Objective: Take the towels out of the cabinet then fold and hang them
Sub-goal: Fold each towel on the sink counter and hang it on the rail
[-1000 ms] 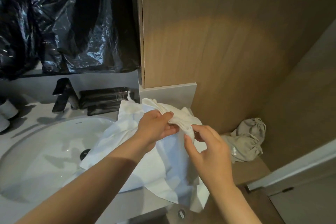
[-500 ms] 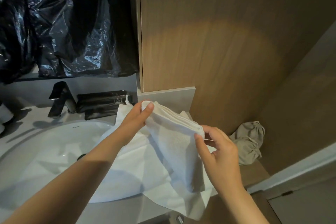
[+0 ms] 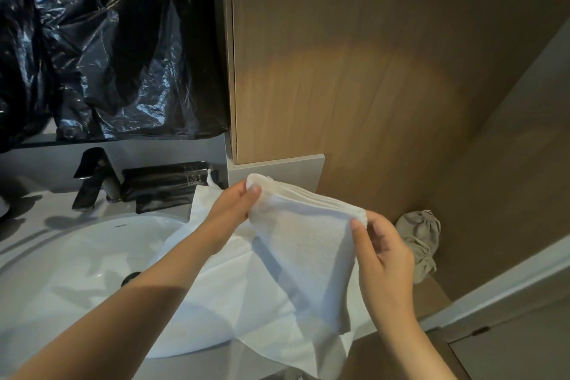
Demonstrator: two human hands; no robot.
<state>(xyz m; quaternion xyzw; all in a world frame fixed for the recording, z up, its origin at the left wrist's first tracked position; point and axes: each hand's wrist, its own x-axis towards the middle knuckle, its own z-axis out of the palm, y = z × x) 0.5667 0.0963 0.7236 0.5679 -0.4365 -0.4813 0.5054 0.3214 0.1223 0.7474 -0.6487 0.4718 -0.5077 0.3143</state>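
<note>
Folded white towel (image 3: 308, 241): my left hand (image 3: 231, 210) and right hand (image 3: 385, 256) pinch its top corners, right of the sink (image 3: 61, 271); beige pouch (image 3: 419, 237) farther right.

No readable text. Two candidates, both below resolution:
- sink (image 3: 77, 271): small dark mark on the white basin just under the back rim, left of centre. Looks like a short maker's logo; letters are not resolvable.
- black packet (image 3: 160, 185) lying on the counter against the back wall, right of the tap (image 3: 92, 182): a few lines of tiny white print near its upper right end, plus a thin light strip along the top edge. Too small and blurred to read a single character.
</note>
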